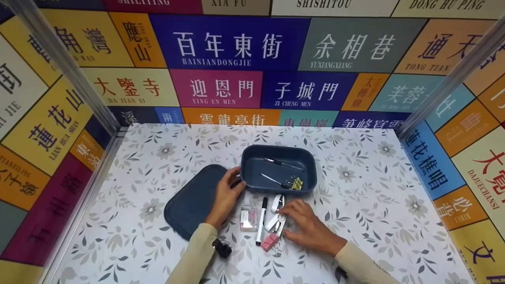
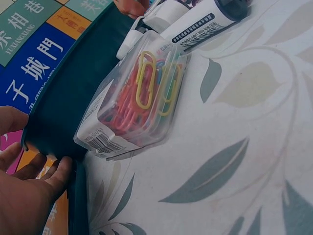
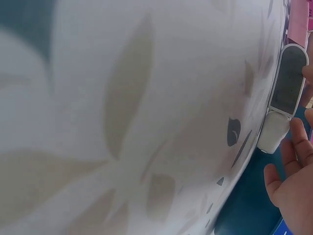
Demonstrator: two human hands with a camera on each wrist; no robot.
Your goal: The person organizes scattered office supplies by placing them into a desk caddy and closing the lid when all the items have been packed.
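In the head view, my left hand (image 1: 229, 194) grips the left front corner of a dark blue box (image 1: 278, 192), beside its lid (image 1: 187, 203). The left wrist view shows fingers bent at the box wall (image 2: 73, 83). My right hand (image 1: 309, 227) pinches a white stapler (image 1: 275, 224), its grey base (image 3: 289, 81) visible in the right wrist view. Another white piece (image 1: 277, 204) sits just behind; whether it belongs to the stapler I cannot tell. A pink block (image 1: 270, 241), a white marker (image 1: 260, 227) and a clear case of coloured paper clips (image 2: 142, 93) lie alongside.
Inside the box are two pens, one being a dark pen (image 1: 278, 161), and a yellow-green clip-like item (image 1: 296, 183). The table (image 1: 363, 236) has a floral cover. Sign-printed walls (image 1: 221, 88) enclose its back and sides.
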